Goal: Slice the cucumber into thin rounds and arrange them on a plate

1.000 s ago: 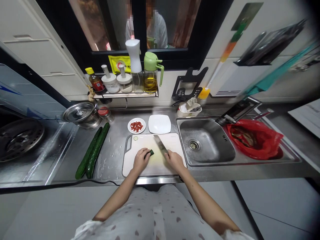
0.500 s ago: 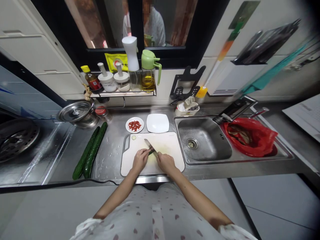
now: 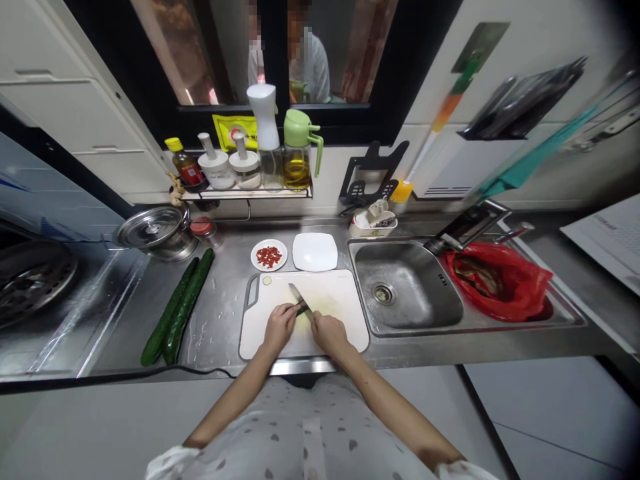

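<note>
My right hand [image 3: 329,333] is closed round the handle of a knife [image 3: 296,293], whose blade points away and to the left over the white cutting board [image 3: 345,300]. My left hand [image 3: 280,325] pinches a small dark green piece of cucumber [image 3: 303,309] right beside the blade; the fingers partly hide it. Near the board's upper left corner lies a pale round cucumber slice [image 3: 267,281]. Behind the board stand a round plate [image 3: 254,261] of chopped red pieces and a bare white square plate [image 3: 315,251].
Two whole cucumbers [image 3: 186,307] lie at left, in front of a lidded steel pot [image 3: 153,233] and a red-capped jar [image 3: 204,230]. To the right are a sink [image 3: 410,287] and a red plastic bag [image 3: 520,283]. A rack [image 3: 240,195] above holds several bottles, including an oil bottle [image 3: 299,150].
The whole view has shifted slightly, so the counter sits a little lower. Both hands keep their holds on the knife and cucumber piece, with barely any movement between them.
</note>
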### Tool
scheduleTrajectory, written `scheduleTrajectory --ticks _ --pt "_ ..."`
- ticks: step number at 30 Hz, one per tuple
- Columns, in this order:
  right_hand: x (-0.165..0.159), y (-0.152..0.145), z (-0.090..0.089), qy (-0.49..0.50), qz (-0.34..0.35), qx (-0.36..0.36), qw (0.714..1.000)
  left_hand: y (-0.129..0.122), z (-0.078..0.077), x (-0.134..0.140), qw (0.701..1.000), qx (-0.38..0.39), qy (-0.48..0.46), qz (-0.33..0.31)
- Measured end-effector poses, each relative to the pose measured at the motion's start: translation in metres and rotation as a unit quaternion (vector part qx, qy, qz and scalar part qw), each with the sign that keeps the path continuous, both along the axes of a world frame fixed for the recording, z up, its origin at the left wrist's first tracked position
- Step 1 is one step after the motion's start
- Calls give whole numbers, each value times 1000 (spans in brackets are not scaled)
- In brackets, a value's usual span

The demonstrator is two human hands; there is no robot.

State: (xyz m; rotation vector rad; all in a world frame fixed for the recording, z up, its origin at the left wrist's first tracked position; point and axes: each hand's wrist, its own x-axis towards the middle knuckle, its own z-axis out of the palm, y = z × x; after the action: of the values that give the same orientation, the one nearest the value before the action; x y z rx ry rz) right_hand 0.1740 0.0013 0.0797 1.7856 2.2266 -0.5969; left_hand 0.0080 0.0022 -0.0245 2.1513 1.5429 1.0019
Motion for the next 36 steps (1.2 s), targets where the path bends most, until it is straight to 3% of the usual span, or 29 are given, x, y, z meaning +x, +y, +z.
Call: scheduleTrajectory --ticks 12,26,36 --pt "-1 -2 -5 -12 10 -1 1000 3 -8 0 1000 12 -11 -9" --pt "15 -20 0 -19 22 -23 999 0 2 0 1000 -1 -13 -10" --pt "10 -15 5 -16 22 -24 999 2 1 0 1000 -7 -11 -7"
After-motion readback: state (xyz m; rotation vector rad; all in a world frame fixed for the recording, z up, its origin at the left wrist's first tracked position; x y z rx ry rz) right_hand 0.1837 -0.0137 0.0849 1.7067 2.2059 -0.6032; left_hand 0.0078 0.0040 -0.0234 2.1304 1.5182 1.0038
